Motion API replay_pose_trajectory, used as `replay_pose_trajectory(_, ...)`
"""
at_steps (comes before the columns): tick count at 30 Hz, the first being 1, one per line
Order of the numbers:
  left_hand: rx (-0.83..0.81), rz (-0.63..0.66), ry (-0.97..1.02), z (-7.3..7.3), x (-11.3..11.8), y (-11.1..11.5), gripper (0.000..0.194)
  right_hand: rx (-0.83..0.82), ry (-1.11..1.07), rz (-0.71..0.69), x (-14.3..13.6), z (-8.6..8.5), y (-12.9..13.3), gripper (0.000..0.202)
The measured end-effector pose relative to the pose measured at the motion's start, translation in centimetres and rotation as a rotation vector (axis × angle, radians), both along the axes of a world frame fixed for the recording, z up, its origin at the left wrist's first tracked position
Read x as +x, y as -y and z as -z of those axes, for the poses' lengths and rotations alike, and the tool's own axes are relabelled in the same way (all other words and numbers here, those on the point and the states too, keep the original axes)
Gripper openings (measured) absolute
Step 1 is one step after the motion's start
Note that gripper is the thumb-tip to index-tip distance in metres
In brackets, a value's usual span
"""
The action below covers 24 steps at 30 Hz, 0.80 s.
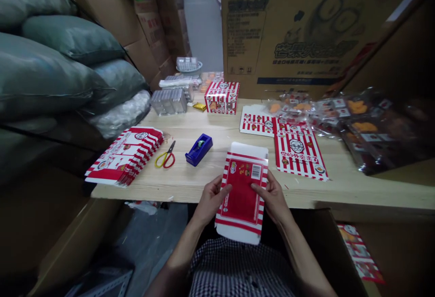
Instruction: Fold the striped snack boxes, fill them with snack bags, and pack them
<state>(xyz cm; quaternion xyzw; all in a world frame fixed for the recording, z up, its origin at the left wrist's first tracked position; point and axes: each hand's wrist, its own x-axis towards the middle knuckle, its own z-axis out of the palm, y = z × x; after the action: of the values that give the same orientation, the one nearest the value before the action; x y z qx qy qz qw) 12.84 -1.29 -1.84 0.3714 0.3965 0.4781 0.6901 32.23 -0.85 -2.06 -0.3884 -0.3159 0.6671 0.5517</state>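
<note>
Both of my hands grip a flattened red-and-white striped carton (242, 197) over the table's front edge, its printed back with a barcode turned up. On its left edge is my left hand (211, 197), thumb on top and fingers curled beneath. My right hand (272, 195) pinches the opposite edge the same way. White flaps stick out at both ends of the carton. Beyond it on the table stand a blue tape dispenser (199, 149) and scissors (165, 155) with yellow and red handles. More flat cartons (299, 147) lie to the right.
A stack of flat cartons (125, 154) sits at the table's left. An assembled striped box (222, 98) stands at the back beside clear plastic cases (169, 101). Bagged orange items (356, 107) crowd the right. Stuffed sacks (71, 39) and a large cardboard box (288, 73) surround the table.
</note>
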Motion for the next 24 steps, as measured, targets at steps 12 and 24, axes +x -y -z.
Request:
replay_pose_trajectory(12,0.044,-0.178,-0.081,3.3,-1.3,-1.5,0.073,-0.035,0.139,-0.012,0.0,2.5,1.9,0.102)
replay_pose_trajectory(24,-0.017,-0.090,-0.199,3.4,-2.5,0.6,0.038,0.049,0.388,-0.169,1.5,2.2,1.3,0.043)
